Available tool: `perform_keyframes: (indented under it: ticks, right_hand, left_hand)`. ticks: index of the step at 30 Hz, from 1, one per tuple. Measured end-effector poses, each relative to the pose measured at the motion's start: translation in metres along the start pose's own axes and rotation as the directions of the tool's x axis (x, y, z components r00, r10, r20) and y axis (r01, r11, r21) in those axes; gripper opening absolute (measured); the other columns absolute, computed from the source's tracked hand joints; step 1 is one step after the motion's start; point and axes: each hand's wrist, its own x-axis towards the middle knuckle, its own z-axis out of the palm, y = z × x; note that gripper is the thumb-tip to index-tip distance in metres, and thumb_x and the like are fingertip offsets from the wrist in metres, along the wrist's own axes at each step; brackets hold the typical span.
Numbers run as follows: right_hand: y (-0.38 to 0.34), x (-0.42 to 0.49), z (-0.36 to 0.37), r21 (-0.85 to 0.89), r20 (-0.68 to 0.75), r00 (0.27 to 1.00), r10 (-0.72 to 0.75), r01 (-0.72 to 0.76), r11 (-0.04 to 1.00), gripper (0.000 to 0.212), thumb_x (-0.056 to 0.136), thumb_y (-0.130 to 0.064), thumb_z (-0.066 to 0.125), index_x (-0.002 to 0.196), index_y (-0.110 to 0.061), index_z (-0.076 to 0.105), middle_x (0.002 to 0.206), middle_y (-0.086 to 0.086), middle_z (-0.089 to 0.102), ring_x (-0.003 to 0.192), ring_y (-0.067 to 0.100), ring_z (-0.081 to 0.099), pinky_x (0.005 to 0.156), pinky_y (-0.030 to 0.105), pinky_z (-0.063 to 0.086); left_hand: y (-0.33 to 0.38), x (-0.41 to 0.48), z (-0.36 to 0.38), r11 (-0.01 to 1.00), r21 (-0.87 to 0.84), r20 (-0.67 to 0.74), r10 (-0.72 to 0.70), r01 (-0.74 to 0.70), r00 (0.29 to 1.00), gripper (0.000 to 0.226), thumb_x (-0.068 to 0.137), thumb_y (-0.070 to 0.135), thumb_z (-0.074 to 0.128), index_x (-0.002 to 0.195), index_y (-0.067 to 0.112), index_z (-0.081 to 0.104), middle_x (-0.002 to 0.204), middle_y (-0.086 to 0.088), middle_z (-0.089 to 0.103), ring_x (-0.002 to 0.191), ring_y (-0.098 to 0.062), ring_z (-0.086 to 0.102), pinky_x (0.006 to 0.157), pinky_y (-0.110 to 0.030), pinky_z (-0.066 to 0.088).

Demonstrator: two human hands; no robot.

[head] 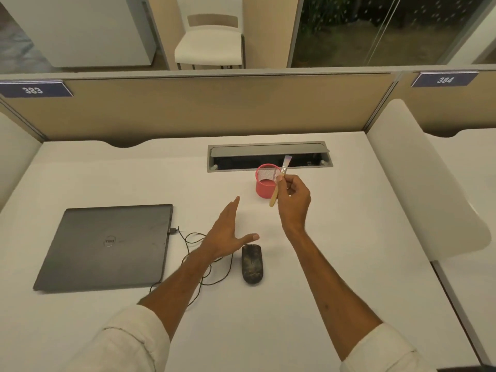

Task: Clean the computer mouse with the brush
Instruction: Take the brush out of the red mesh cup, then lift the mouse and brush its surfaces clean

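**Position of the work item.** The black wired computer mouse [252,264] lies flat on the white bench [349,237]. Nothing holds it, and its surface looks mottled with dirt.

**State of the hands.**
- The right hand [292,200] is beyond the mouse and slightly to its right. Its grip is narrow, with thumb and fingers pinching the small wooden-handled brush [275,194] near the ferrule. The bristles point up and away from the mouse.
- The left hand [225,232] is just beyond and left of the mouse. Its grip is wide and holds nothing, with fingers straight and thumb spread. It appears to hover, but contact with the bench cannot be confirmed from this angle.

**Hazards.**
1. The brush is inverted, so the bristles must be turned down before use. Rotating the brush in a two-point pinch may let the handle slip.
2. The pink mesh cylindrical cup [264,189], beyond the mouse, sits just beside the brush handle. A careless swing may tip it.
3. The mouse is unrestrained, and brush strokes may push it across the bench unless the left hand steadies it.
4. The thin black cable [183,238] lies in loose loops left of the mouse, under the left forearm. It may snag the forearm and drag the mouse.
5. The closed grey laptop [107,245] lies well left of the mouse, and strokes directed that way may sweep debris onto it.
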Motion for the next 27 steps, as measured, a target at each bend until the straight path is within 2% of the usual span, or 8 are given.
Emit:
perform_keyframes:
  ticks: [2, 5, 10, 15, 19, 24, 27]
  right_hand:
    - [0.007, -0.02, -0.006, 0.0, 0.081, 0.995, 0.061, -0.061, 0.998, 0.021, 0.108, -0.029, 0.068, 0.119, -0.012, 0.075, 0.106, 0.005, 0.078, 0.092, 0.024, 0.076, 0.078, 0.031, 0.067]
    - [0.021, -0.049, -0.018, -0.037, 0.202, 0.969, 0.145, -0.14, 0.989, 0.022, 0.108, -0.03, 0.068, 0.115, -0.012, 0.079, 0.096, 0.005, 0.078, 0.078, 0.024, 0.075, 0.061, 0.023, 0.06]
    - [0.044, -0.083, -0.039, -0.083, 0.297, 0.901, 0.317, -0.307, 0.948, 0.015, 0.106, -0.017, 0.067, 0.11, -0.012, 0.081, 0.098, 0.009, 0.076, 0.066, 0.019, 0.069, 0.054, 0.028, 0.054]
    - [0.056, -0.099, -0.056, 0.013, 0.317, 0.851, 0.418, -0.445, 0.896, 0.013, 0.1, -0.005, 0.072, 0.11, -0.007, 0.079, 0.095, 0.016, 0.079, 0.072, 0.023, 0.071, 0.063, 0.032, 0.057]
    - [0.061, -0.102, -0.067, 0.151, 0.282, 0.804, 0.524, -0.577, 0.803, 0.009, 0.094, -0.001, 0.079, 0.103, 0.0, 0.081, 0.093, 0.018, 0.077, 0.077, 0.027, 0.071, 0.072, 0.033, 0.06]
    - [0.072, -0.103, -0.078, 0.323, 0.347, 0.728, 0.592, -0.685, 0.653, 0.026, 0.093, -0.001, 0.083, 0.116, 0.009, 0.077, 0.097, 0.016, 0.072, 0.084, 0.024, 0.067, 0.087, 0.034, 0.057]
    - [0.079, -0.102, -0.082, 0.346, 0.335, 0.72, 0.608, -0.694, 0.631, 0.025, 0.097, -0.005, 0.08, 0.116, 0.011, 0.076, 0.097, 0.017, 0.068, 0.079, 0.021, 0.064, 0.082, 0.031, 0.056]
  left_hand:
    - [-0.008, -0.022, 0.008, 0.999, 0.039, 0.011, 0.035, -0.035, 0.999, 0.125, 0.087, 0.071, 0.076, 0.173, 0.028, -0.004, 0.182, 0.009, -0.003, 0.17, -0.017, 0.0, 0.139, -0.045, 0.013]
    - [-0.017, -0.049, 0.022, 0.997, 0.059, 0.03, 0.057, -0.058, 0.998, 0.123, 0.088, 0.068, 0.077, 0.173, 0.028, -0.001, 0.182, 0.009, -0.003, 0.17, -0.016, -0.003, 0.139, -0.042, 0.009]
    - [-0.022, -0.078, 0.039, 0.991, 0.118, 0.04, 0.053, -0.057, 0.998, 0.126, 0.085, 0.067, 0.08, 0.173, 0.025, 0.001, 0.182, 0.007, -0.004, 0.17, -0.015, -0.005, 0.139, -0.038, 0.006]
    - [-0.017, -0.089, 0.046, 0.983, 0.174, 0.058, 0.05, -0.059, 0.997, 0.136, 0.08, 0.071, 0.082, 0.173, 0.019, -0.002, 0.182, 0.004, -0.008, 0.169, -0.015, -0.01, 0.139, -0.04, 0.002]
    - [-0.014, -0.092, 0.05, 0.979, 0.196, 0.069, 0.04, -0.052, 0.997, 0.141, 0.076, 0.073, 0.084, 0.173, 0.019, -0.003, 0.182, 0.004, -0.01, 0.169, -0.014, -0.013, 0.139, -0.039, 0.0]
    - [-0.013, -0.094, 0.051, 0.98, 0.195, 0.048, 0.026, -0.035, 0.999, 0.142, 0.073, 0.072, 0.087, 0.173, 0.017, 0.002, 0.182, 0.001, -0.009, 0.169, -0.016, -0.013, 0.139, -0.039, -0.001]
    - [-0.014, -0.091, 0.048, 0.978, 0.207, 0.038, 0.025, -0.032, 0.999, 0.142, 0.071, 0.071, 0.089, 0.172, 0.017, 0.005, 0.182, 0.0, -0.008, 0.169, -0.017, -0.013, 0.139, -0.04, -0.001]
